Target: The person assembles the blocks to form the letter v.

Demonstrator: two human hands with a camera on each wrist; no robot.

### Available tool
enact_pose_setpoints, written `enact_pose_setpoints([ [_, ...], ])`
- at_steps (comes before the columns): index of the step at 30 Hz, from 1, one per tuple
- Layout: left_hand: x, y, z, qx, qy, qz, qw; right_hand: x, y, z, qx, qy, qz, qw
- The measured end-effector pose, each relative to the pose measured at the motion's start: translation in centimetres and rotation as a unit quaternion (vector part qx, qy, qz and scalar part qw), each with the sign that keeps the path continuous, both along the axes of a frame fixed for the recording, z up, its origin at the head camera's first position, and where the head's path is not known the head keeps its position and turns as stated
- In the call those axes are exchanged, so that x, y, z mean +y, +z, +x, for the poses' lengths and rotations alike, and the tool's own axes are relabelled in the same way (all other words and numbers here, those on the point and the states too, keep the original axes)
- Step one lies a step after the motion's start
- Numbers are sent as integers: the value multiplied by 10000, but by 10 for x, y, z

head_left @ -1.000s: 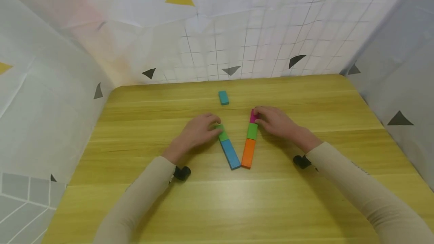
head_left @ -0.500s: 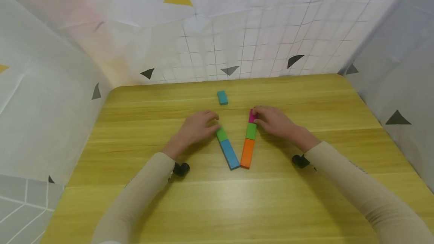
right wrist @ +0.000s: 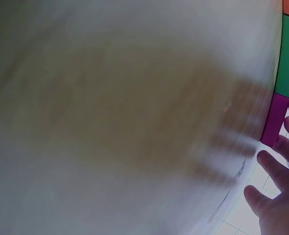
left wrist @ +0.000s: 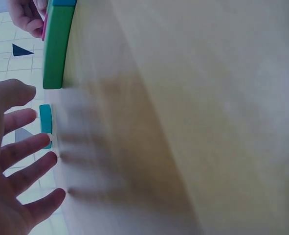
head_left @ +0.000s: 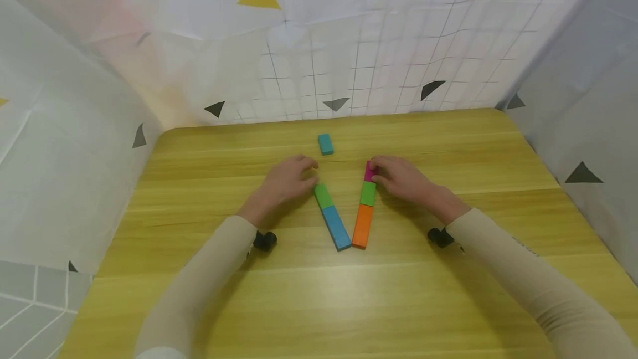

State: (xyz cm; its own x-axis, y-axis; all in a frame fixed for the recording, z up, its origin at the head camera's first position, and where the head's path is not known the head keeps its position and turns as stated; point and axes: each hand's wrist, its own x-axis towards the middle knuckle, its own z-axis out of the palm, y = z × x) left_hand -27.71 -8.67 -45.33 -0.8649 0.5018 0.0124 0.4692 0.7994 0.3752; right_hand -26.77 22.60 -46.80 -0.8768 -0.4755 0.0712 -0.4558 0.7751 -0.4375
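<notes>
My left hand [head_left: 287, 182] is just off the far end of a green block [head_left: 323, 196], fingers spread and relaxed around nothing. That block lies end to end with a longer blue block [head_left: 336, 228]. My right hand [head_left: 401, 177] pinches a small magenta block [head_left: 369, 171] between thumb and index finger, partly covering it. The magenta block lines up with another green block [head_left: 368, 193] and a longer orange block [head_left: 362, 226]. Both rows meet closely at their near ends, forming a V. In the left wrist view, a teal block [left wrist: 45, 117] shows behind my fingers.
The teal block lies alone beyond the V, toward the back of the wooden table [head_left: 319, 303]. White sheets with triangles and grid lines stand along the back and both sides. A dark wrist camera [head_left: 265, 241] sits under my left cuff, another under the right.
My left hand has let go of the green block at the left row's far end and drawn back slightly away and left. The right hand stays on the magenta block.
</notes>
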Motion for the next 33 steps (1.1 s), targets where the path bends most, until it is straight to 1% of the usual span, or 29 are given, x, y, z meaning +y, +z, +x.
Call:
enact_pose_setpoints([
  [3,-1,-1,-4,72,6,-19,10000,-1,-1,0,-15,-6,-10,10000],
  [10,1,-5,-20,204,17,-157,9997,0,-1,0,-54,-10,-62,10000],
  [13,2,-5,-25,233,13,-178,9996,0,-1,0,-22,-5,-42,10000],
  [21,2,-4,-28,121,63,-261,9996,-2,-1,1,-30,5,-26,10000],
  [26,4,-5,-31,176,114,-126,9997,-3,0,3,-87,44,-101,9999],
  [33,11,-11,-40,210,161,118,9996,0,0,1,-120,29,-135,9998],
])
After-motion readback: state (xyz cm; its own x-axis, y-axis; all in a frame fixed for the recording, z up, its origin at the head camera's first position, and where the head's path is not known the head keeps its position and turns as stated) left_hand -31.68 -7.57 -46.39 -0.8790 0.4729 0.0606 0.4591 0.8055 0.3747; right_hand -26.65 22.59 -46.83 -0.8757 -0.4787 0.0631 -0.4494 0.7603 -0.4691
